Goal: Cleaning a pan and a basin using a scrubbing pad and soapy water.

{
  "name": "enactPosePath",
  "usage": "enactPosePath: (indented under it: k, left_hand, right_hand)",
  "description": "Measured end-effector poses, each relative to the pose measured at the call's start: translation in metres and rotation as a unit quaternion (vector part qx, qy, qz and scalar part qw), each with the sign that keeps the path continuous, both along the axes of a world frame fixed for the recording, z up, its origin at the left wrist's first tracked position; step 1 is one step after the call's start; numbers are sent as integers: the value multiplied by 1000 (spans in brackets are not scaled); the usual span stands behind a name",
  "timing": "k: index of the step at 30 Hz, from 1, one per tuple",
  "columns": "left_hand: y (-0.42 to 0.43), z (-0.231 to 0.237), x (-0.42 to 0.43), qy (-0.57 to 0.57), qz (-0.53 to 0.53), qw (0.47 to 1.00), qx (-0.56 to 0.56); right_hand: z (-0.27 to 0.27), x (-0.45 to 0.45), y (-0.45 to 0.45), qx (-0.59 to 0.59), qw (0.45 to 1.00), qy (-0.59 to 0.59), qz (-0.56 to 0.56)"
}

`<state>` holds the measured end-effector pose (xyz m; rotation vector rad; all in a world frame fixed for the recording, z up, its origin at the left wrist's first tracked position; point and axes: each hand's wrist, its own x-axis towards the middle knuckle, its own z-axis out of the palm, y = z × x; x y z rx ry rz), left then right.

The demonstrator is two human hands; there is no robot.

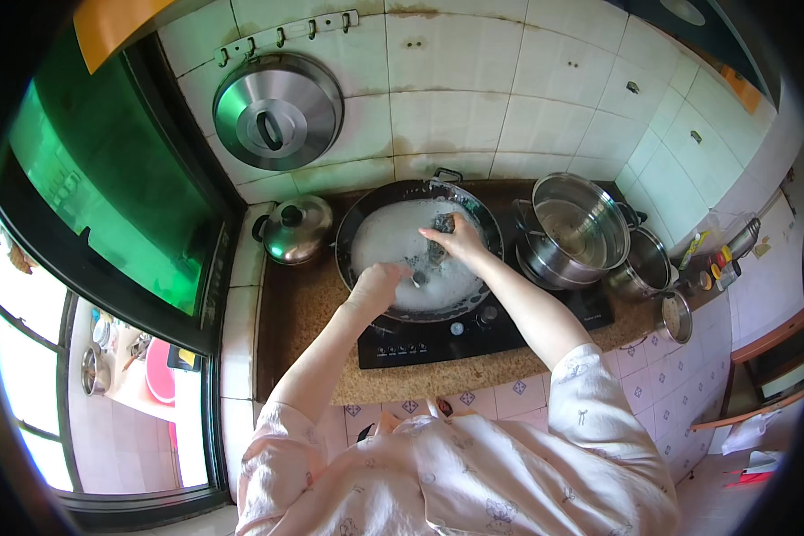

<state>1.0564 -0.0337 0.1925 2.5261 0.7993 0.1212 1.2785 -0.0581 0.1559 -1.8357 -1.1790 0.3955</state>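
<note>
A large black wok [345, 258] stands on the black cooktop [402, 348], holding whitish, sudsy liquid [388, 228]. My right hand [461, 240] is over the wok's right half, its fingers around a dark grey scouring pad [444, 223], which looks like steel wool. Over the lower left part of the wok is my left hand [380, 285], its fingers curled and pointing inward. Just right of its fingertips a small shiny object [417, 279], perhaps the end of a spoon, shows in the suds; whether my left hand holds it is unclear.
A lidded steel pot [298, 231] stands left of the wok. To the right are stacked steel pots [576, 228], another pot [643, 258] and a smaller pan [675, 316] at the counter's edge. A large lid [278, 114] hangs on the tiled wall, beside an open window [204, 335].
</note>
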Motion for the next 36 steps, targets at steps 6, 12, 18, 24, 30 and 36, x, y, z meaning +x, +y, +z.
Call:
enactPosePath:
  k: [6,12,18,24,30,36]
  left_hand:
    - [-5,9,-28,-68,49,993,78]
    - [-25,7,-22,46,18,987,154]
    - [-29,12,-13,7,54,991,122]
    - [-33,4,-21,-85,113,971,191]
    - [-39,-6,-39,-101,97,990,16]
    - [-45,1,-34,-149,113,975,118]
  right_hand:
    - [63,-18,-6,-127,987,-56,76]
    - [44,13,2,-112,965,-206,116]
    - [53,-1,15,-166,958,-131,191]
    - [81,-3,18,-165,934,-267,170]
    - [83,12,40,-260,928,-158,215]
    - [76,44,55,-213,922,-259,193]
